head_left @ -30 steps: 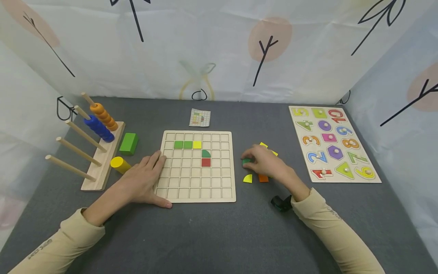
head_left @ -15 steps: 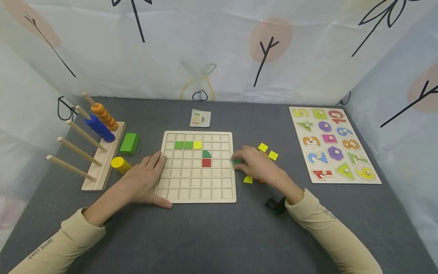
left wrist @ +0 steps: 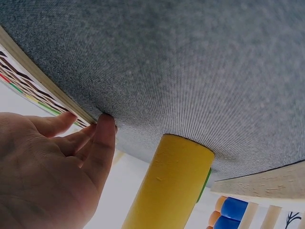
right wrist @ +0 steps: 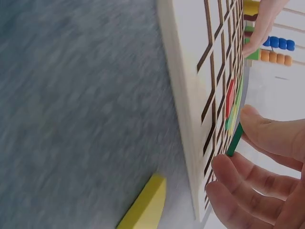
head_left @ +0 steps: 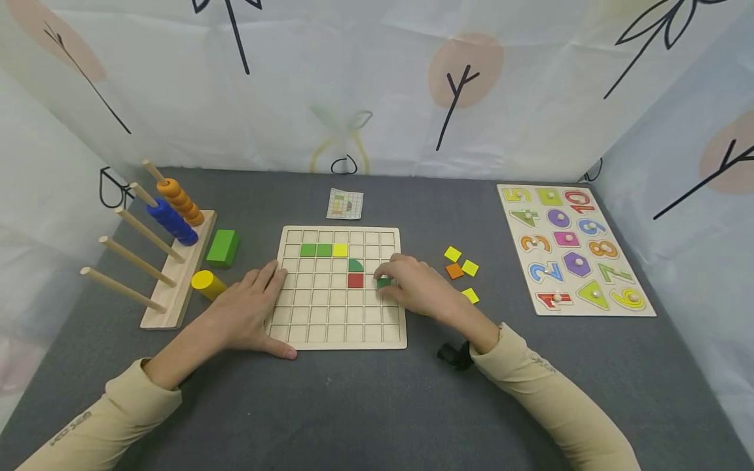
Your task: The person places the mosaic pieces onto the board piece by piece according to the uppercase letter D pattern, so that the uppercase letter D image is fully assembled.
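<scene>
A light wooden grid board (head_left: 336, 314) lies in the middle of the table. Green and yellow square tiles (head_left: 324, 250) sit in an upper row of its cells. Further right, a green quarter-round tile (head_left: 355, 265) is just above a red square tile (head_left: 355, 280). My left hand (head_left: 250, 311) rests along the board's left edge, fingers straight and thumb at the near corner. Over the right part of the board, my right hand (head_left: 421, 288) pinches a green tile (right wrist: 235, 140) between thumb and fingers; its full outline is hidden.
Several loose yellow tiles (head_left: 470, 267) and an orange tile (head_left: 453, 271) lie right of the board. A bead stacker (head_left: 177, 275), a green block (head_left: 222, 248) and a yellow cylinder (head_left: 207, 284) stand left. A small pattern card (head_left: 344, 204) lies behind; a number puzzle (head_left: 574, 252) is far right.
My right hand has carried the green tile leftward from the loose tiles to above the board's right side. The left hand has stayed at the board's edge.
</scene>
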The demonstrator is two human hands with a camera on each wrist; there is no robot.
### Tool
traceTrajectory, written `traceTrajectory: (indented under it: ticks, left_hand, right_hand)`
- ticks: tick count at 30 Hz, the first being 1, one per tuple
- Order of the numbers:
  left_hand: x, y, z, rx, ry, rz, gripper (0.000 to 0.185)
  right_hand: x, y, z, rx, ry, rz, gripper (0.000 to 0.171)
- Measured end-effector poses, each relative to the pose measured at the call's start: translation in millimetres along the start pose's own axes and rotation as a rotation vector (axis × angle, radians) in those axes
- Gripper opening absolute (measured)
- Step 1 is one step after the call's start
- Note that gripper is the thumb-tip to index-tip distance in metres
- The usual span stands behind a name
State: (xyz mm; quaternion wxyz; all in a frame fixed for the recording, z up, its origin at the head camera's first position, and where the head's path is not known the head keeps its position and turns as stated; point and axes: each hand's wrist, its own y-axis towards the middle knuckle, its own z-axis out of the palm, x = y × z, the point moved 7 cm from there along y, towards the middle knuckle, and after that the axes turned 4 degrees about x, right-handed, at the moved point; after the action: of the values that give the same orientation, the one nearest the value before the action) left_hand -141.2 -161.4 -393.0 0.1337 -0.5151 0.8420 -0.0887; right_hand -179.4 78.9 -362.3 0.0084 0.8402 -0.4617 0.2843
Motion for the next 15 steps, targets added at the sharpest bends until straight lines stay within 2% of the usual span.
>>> traceTrajectory:
  ticks: [15]
  left_hand:
    - [0.1,0.2,0.3,0.003,-0.001,-0.003,0.143]
  right_hand:
    - [28,16,17,0.015,-0.029,-0.037,0.025]
